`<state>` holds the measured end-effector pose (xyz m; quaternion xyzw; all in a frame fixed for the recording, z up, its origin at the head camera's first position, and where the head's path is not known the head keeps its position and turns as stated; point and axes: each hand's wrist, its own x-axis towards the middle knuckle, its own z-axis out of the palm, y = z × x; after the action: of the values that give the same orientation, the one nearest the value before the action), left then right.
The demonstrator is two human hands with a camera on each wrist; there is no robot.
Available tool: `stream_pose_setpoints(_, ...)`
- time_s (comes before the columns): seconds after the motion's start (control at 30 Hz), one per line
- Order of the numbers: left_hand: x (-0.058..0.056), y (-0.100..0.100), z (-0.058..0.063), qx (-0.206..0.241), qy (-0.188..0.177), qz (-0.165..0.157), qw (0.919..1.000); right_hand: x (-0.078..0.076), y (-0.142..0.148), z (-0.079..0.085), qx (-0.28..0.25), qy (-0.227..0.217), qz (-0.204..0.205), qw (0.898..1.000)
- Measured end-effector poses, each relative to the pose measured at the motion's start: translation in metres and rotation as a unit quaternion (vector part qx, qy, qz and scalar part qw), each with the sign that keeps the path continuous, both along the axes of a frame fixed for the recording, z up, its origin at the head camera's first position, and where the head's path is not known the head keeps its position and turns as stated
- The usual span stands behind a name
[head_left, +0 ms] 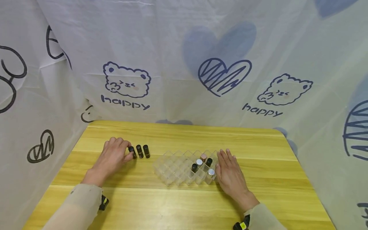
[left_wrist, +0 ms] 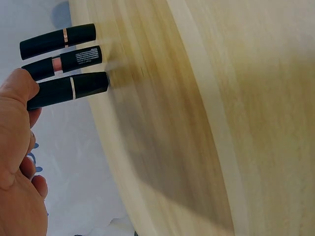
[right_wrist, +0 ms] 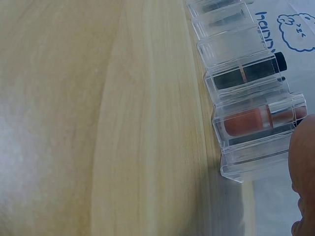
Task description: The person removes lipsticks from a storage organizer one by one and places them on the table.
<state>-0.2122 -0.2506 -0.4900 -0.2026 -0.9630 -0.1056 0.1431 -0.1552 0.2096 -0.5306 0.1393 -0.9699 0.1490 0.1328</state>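
Three black lipstick tubes stand upright in a row at the left of the table. My left hand [head_left: 114,155] pinches the top of the leftmost lipstick tube [left_wrist: 74,89] between thumb and fingers. Beside it are a tube with a pink band [left_wrist: 57,65] and another with a thin copper band [head_left: 146,151]. A clear acrylic lipstick holder [head_left: 172,169] with diamond-shaped compartments lies at the centre. Against its right end rests my right hand [head_left: 231,175], fingers straight. Several lipsticks occupy its right part, including a coral-coloured tube with a clear cap [right_wrist: 246,121] and a black one [right_wrist: 246,71].
The yellow wood-grain table [head_left: 178,207] reaches back to a white curtain [head_left: 172,41] printed with hearts and bears. Compartments in the left part of the holder show no lipsticks. A dark band with a yellow mark [head_left: 103,203] is on the left wrist.
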Motion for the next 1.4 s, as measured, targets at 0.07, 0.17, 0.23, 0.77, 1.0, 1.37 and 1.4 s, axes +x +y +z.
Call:
stream_pose_setpoints(0.07, -0.0008, -0.0007, 0.0001, 0.000, -0.005, 0.003, 1.0000, 0.0004, -0.0004, 0.0006, 0.000, -0.002, 0.000, 1.000)
stream_pose_setpoints(0.17, -0.0015, -0.0012, 0.0006, 0.000, -0.011, 0.006, 0.9999, 0.0009, -0.0007, 0.0012, 0.001, -0.005, -0.001, 1.000)
stream_pose_setpoints(0.23, -0.0020, -0.0015, 0.0008, 0.001, -0.016, 0.008, 0.9998, 0.0009, -0.0009, 0.0014, 0.002, -0.006, -0.002, 1.000)
stream_pose_setpoints(0.77, -0.0050, 0.0003, 0.0037, 0.005, -0.021, 0.006, 0.9997, 0.0021, -0.0015, 0.0013, 0.002, -0.007, -0.006, 1.000)
stream_pose_setpoints(1.0, -0.0056, 0.0008, 0.0042, 0.010, -0.032, 0.010, 0.9994, 0.0017, -0.0016, 0.0007, 0.004, -0.005, -0.006, 1.000)
stream_pose_setpoints(1.37, -0.0058, -0.0001, 0.0047, 0.011, -0.045, 0.017, 0.9988, 0.0015, -0.0009, -0.0012, 0.003, -0.003, -0.005, 1.000)
stream_pose_setpoints(1.4, -0.0057, -0.0001, 0.0048, 0.011, -0.045, 0.018, 0.9988, 0.0014, -0.0010, -0.0013, 0.003, -0.002, -0.005, 1.000)
